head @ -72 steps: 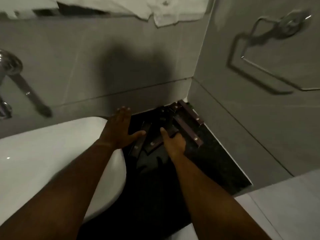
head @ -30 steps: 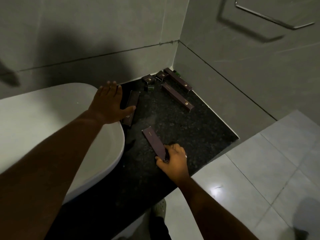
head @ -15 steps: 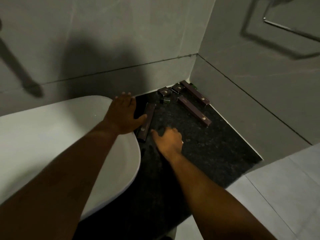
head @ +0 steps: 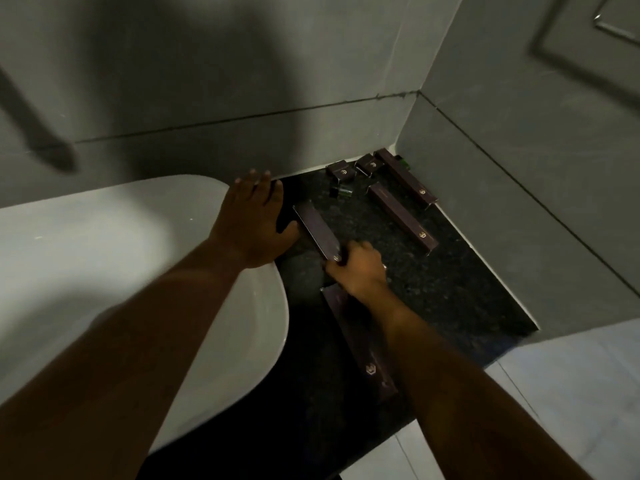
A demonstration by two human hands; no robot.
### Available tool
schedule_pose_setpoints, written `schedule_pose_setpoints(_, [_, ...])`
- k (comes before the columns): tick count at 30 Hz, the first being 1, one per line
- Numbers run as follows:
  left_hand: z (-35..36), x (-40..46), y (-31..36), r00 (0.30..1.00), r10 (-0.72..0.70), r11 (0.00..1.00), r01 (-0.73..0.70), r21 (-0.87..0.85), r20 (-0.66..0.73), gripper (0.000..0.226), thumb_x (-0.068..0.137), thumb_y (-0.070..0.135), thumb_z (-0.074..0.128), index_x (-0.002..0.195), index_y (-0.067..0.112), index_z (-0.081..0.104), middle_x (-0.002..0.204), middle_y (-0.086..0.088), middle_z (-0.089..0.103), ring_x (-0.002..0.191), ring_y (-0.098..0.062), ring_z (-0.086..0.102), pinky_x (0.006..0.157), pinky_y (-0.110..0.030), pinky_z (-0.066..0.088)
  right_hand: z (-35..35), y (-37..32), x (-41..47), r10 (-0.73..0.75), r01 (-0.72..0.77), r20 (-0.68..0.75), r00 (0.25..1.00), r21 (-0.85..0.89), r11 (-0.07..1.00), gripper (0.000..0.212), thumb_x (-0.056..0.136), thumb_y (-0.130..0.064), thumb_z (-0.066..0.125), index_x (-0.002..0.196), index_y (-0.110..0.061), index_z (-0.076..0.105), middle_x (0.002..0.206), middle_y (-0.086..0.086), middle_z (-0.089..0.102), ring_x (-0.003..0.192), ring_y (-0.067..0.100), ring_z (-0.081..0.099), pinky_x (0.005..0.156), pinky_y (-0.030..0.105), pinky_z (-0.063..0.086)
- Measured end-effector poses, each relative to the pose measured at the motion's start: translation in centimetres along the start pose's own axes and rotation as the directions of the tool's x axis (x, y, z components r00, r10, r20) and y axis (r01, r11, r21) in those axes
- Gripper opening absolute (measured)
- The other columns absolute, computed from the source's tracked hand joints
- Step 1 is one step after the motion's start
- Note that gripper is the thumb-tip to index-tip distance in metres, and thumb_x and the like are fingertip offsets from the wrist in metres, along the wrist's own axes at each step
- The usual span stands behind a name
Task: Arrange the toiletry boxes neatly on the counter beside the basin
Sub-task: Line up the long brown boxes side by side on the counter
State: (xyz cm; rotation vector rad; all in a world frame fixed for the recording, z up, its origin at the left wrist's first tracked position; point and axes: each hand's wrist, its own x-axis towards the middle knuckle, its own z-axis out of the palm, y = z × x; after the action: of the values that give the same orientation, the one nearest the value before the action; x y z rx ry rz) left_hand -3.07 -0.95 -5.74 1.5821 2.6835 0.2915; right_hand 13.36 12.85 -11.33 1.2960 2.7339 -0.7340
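Several dark brown toiletry boxes lie on the black speckled counter (head: 460, 282). My right hand (head: 360, 271) grips the near end of one long box (head: 317, 232) that lies diagonally beside the basin. My left hand (head: 251, 220) rests flat, fingers spread, on the white basin rim (head: 273, 313), thumb near that box. Another long box (head: 360, 341) lies under my right forearm, partly hidden. Two long boxes (head: 401, 218) (head: 405, 176) lie parallel toward the corner. Two small boxes (head: 341, 171) (head: 369, 165) sit against the back wall.
A small dark green bottle (head: 341, 191) lies by the small boxes. Grey tiled walls meet in a corner behind the counter. The counter's right edge drops to a light tiled floor (head: 571, 393). A metal rail (head: 616, 27) hangs on the right wall.
My right hand left one long box near the counter's front, moved up by the basin, and has taken hold of the long box there, turning it. My left hand stayed on the rim.
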Motion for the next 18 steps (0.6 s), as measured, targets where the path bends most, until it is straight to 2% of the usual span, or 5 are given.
schedule_pose_setpoints(3, [-0.1, -0.2, 0.0, 1.000, 0.005, 1.000, -0.005, -0.019, -0.009, 0.093, 0.076, 0.064, 0.013, 0.147, 0.006, 0.022, 0.157, -0.021, 0.018, 0.145, -0.039, 0.009, 0.118, -0.051, 0.006, -1.0, 5.1, -3.4, 0.026, -0.026, -0.082, 0.996, 0.005, 1.000, 0.046, 0.080, -0.053, 0.060, 0.114, -0.021, 0.061, 0.113, 0.006, 0.055, 0.104, 0.024, 0.055, 0.085, 0.036, 0.049])
schedule_pose_setpoints(6, [-0.2, -0.4, 0.1, 1.000, 0.013, 0.999, -0.013, -0.031, -0.018, 0.092, 0.075, 0.063, 0.014, 0.147, 0.005, 0.025, 0.157, -0.021, 0.021, 0.145, -0.039, 0.011, 0.117, -0.051, 0.006, -1.1, 8.8, -6.8, 0.128, -0.124, -0.183, 0.975, 0.029, 0.992, 0.052, 0.084, -0.050, 0.060, 0.125, -0.019, 0.057, 0.122, 0.007, 0.054, 0.112, 0.023, 0.052, 0.092, 0.036, 0.044])
schedule_pose_setpoints(10, [-0.4, -0.4, 0.2, 1.000, 0.016, 0.999, -0.016, -0.034, -0.004, 0.093, 0.075, 0.063, 0.013, 0.147, 0.005, 0.025, 0.157, -0.022, 0.020, 0.145, -0.039, 0.011, 0.117, -0.051, 0.006, 0.1, 11.9, -10.6, 0.216, -0.211, -0.269, 0.939, 0.046, 0.976, 0.055, 0.084, -0.050, 0.060, 0.128, -0.018, 0.054, 0.126, 0.008, 0.054, 0.116, 0.022, 0.050, 0.097, 0.036, 0.042])
schedule_pose_setpoints(16, [-0.4, -0.5, 0.2, 1.000, 0.023, 0.999, -0.023, -0.035, -0.012, 0.092, 0.075, 0.062, 0.017, 0.143, 0.002, 0.033, 0.153, -0.025, 0.026, 0.142, -0.043, 0.017, 0.116, -0.054, 0.011, 1.4, 13.2, -13.5, 0.163, -0.164, -0.301, 0.940, 0.023, 0.986, 0.057, 0.082, -0.050, 0.062, 0.128, -0.018, 0.055, 0.117, 0.004, 0.054, 0.105, 0.015, 0.048, 0.083, 0.025, 0.041])
schedule_pose_setpoints(18, [-0.4, -0.5, 0.2, 1.000, 0.023, 0.999, -0.023, -0.028, -0.008, 0.092, 0.075, 0.062, 0.016, 0.142, 0.002, 0.034, 0.153, -0.026, 0.028, 0.142, -0.044, 0.018, 0.116, -0.055, 0.012, 1.3, 13.1, -13.7, 0.147, -0.146, -0.292, 0.945, 0.026, 0.989, 0.061, 0.082, -0.051, 0.062, 0.131, -0.017, 0.053, 0.117, 0.003, 0.053, 0.105, 0.015, 0.046, 0.082, 0.025, 0.040])
